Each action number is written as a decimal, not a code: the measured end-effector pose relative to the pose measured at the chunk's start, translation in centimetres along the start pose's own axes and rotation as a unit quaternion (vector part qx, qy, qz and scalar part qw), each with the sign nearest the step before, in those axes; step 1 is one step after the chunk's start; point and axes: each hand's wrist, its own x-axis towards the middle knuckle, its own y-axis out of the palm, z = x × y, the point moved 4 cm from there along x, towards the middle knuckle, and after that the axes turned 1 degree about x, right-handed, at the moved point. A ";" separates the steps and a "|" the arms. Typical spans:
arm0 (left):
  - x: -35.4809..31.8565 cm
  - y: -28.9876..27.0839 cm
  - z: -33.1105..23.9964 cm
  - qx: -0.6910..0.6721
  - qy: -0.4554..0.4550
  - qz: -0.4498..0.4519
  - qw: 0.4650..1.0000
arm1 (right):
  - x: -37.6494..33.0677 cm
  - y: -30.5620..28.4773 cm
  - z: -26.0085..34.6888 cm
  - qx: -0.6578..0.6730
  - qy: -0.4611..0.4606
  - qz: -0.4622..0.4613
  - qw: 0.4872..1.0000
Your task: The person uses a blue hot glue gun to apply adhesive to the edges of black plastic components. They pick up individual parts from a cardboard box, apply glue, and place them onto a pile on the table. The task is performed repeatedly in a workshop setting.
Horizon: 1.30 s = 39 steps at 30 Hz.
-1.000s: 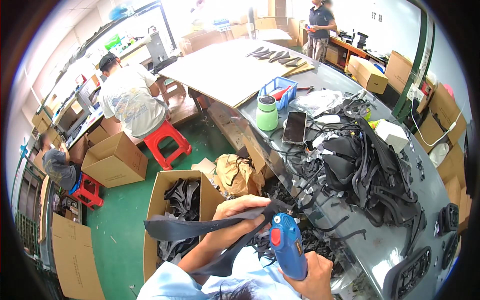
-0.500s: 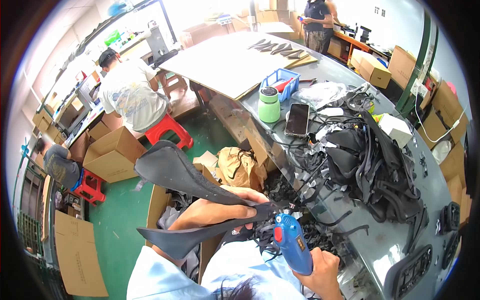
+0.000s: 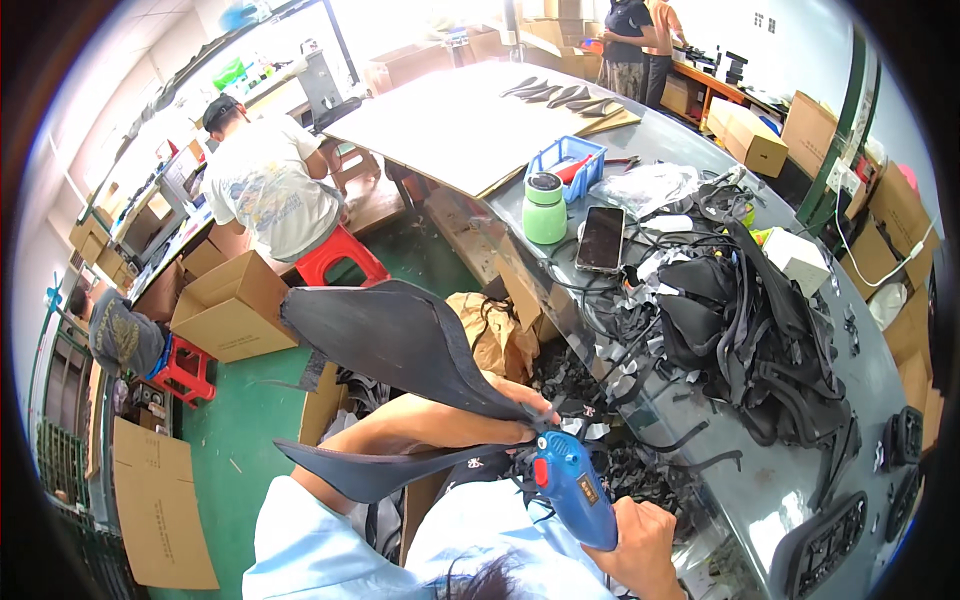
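So, probably trimming: left hand (image 3: 470, 424) pinches the black piece (image 3: 390, 335) by its narrow end, right hand (image 3: 645, 540) is wrapped round the blue tool (image 3: 580, 490), nose at that end. Next move likely needs fingers kept clear.

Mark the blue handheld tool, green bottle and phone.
Blue handheld tool (image 3: 573, 488): head view, middle of its casing.
Green bottle (image 3: 544, 217): head view, middle of its body.
Phone (image 3: 601, 238): head view, its dark screen.

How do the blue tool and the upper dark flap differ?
The blue tool is chunky, with a red button; the dark flap is thin, broad and curved. The right hand grips the blue tool; the left hand holds the dark flap. Both are hand-held, ends close together.
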 end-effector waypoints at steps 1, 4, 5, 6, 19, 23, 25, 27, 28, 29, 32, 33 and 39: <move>0.1 0.2 -0.2 -0.003 -0.011 0.011 1.000 | 0.1 -0.1 0.0 0.015 -0.004 -0.003 1.000; 0.1 0.5 -0.4 -0.009 -0.026 0.001 1.000 | 0.4 -0.2 0.3 0.020 -0.011 0.002 1.000; 0.1 0.7 -0.3 -0.011 -0.028 -0.009 1.000 | 0.5 -0.1 0.4 0.025 -0.013 -0.002 1.000; 0.4 0.9 0.0 0.006 -0.020 0.000 1.000 | 0.6 -0.1 0.5 0.031 -0.015 -0.005 0.999; -0.5 -1.8 -1.8 -0.177 0.258 -0.183 0.932 | 0.7 1.1 -0.1 0.068 0.044 -0.034 0.996; -0.7 -0.8 -0.1 -0.324 0.342 -0.364 0.804 | 0.8 1.0 0.0 0.050 0.050 -0.036 0.997; -0.8 0.3 -0.2 -0.327 0.334 -0.390 0.793 | 0.7 0.9 0.6 0.034 0.062 -0.061 0.996; -0.5 0.9 0.1 -0.338 0.334 -0.406 0.781 | 0.7 0.9 0.6 0.040 0.063 -0.066 0.995; -0.5 1.0 0.4 -0.343 0.337 -0.416 0.772 | 0.7 1.0 0.7 0.046 0.060 -0.067 0.995; -0.5 1.2 0.7 -0.349 0.340 -0.425 0.763 | 0.7 1.0 0.8 0.060 0.061 -0.065 0.994; -0.4 2.1 0.4 -0.343 0.363 -0.425 0.755 | 0.8 1.0 1.2 0.095 0.069 -0.065 0.991; -0.4 2.4 0.2 -0.338 0.372 -0.424 0.753 | 0.9 1.0 1.3 0.102 0.073 -0.068 0.990; -0.2 3.4 0.9 -0.316 0.386 -0.423 0.756 | 1.2 0.8 2.0 0.125 0.085 -0.071 0.986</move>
